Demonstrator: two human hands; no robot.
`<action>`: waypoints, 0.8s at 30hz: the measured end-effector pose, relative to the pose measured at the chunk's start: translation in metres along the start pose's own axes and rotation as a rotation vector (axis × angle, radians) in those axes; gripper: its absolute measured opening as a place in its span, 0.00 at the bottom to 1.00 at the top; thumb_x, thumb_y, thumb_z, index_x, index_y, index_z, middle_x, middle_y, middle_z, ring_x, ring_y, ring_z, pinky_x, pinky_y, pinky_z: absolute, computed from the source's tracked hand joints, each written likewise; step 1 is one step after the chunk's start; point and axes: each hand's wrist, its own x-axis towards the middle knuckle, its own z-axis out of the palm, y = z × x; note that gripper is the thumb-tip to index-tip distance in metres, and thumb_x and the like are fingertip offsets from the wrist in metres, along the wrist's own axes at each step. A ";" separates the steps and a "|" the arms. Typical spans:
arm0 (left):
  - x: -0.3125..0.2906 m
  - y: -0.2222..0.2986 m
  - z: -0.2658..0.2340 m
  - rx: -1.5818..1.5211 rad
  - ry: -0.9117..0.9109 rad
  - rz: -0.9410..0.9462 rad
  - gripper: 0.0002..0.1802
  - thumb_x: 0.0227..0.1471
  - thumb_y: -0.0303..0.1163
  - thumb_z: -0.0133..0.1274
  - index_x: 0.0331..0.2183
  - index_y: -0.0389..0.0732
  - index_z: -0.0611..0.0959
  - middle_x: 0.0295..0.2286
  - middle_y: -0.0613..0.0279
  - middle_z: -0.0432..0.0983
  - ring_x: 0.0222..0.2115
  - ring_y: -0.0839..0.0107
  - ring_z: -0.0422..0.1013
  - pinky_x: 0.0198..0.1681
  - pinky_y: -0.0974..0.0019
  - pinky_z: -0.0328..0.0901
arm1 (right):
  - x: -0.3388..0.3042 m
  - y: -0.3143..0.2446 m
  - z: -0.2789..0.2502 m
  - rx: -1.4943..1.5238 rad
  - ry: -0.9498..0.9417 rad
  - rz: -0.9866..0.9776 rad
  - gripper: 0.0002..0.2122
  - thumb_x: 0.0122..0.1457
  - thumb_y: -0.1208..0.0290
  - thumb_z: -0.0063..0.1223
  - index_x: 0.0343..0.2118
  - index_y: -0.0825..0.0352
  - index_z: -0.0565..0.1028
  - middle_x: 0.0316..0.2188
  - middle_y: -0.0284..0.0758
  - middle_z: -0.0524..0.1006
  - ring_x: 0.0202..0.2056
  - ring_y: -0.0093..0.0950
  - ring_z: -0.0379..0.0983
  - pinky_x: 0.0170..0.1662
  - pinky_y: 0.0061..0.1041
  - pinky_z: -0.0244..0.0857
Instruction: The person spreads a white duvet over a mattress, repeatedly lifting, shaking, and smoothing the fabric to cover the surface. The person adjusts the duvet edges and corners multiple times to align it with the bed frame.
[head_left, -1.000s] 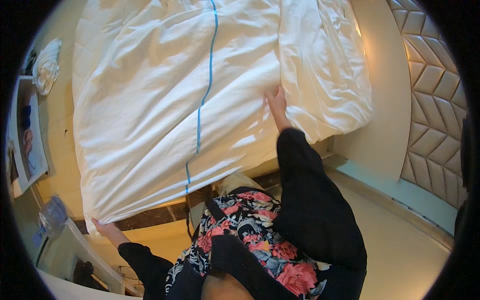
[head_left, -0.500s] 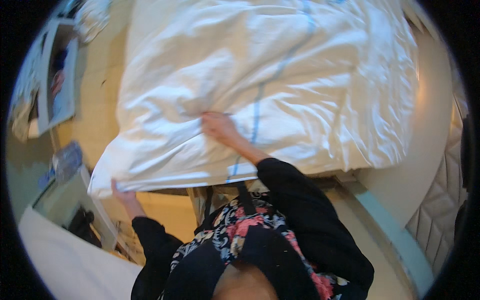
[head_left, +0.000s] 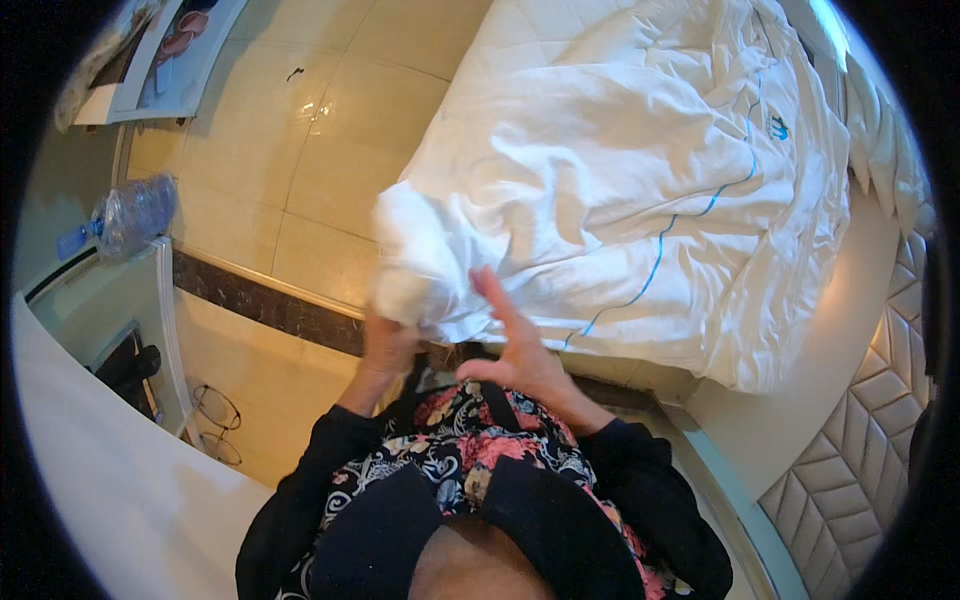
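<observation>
Looking v. rumpled: wht cover [head_left: 610, 180] w/ blue stripe [head_left: 659, 250].

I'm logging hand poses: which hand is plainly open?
The right hand, its thumb held apart from its fingers; the left hand holds the bunched white cover.

Your blurred left hand [head_left: 388, 348] has its fingertips hidden by white bedding [head_left: 610, 195], cropped at the top; the dark speck [head_left: 295, 74] on the floor [head_left: 345, 150] is too small to identify.
</observation>
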 end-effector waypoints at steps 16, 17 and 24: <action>0.088 0.011 -0.072 -0.025 -0.028 -0.209 0.11 0.45 0.32 0.45 0.31 0.35 0.75 0.24 0.65 0.71 0.24 0.79 0.65 0.26 0.75 0.61 | -0.031 0.005 0.020 0.655 -0.010 0.365 0.24 0.33 0.82 0.57 0.40 0.69 0.65 0.38 0.33 0.68 0.39 0.26 0.63 0.43 0.26 0.57; 0.109 0.005 -0.066 -0.088 -0.057 -0.225 0.12 0.45 0.33 0.45 0.31 0.35 0.75 0.24 0.65 0.71 0.24 0.79 0.65 0.26 0.75 0.61 | -0.033 0.004 0.018 0.752 0.001 0.401 0.25 0.33 0.82 0.57 0.40 0.69 0.65 0.38 0.33 0.68 0.40 0.26 0.63 0.44 0.26 0.56; 0.227 -0.007 0.037 -0.683 -0.537 -0.704 0.22 0.46 0.40 0.43 0.39 0.32 0.68 0.30 0.58 0.70 0.30 0.71 0.67 0.34 0.70 0.63 | -0.071 -0.013 0.029 1.045 0.326 0.423 0.27 0.31 0.82 0.58 0.41 0.68 0.64 0.37 0.33 0.68 0.40 0.28 0.63 0.44 0.27 0.56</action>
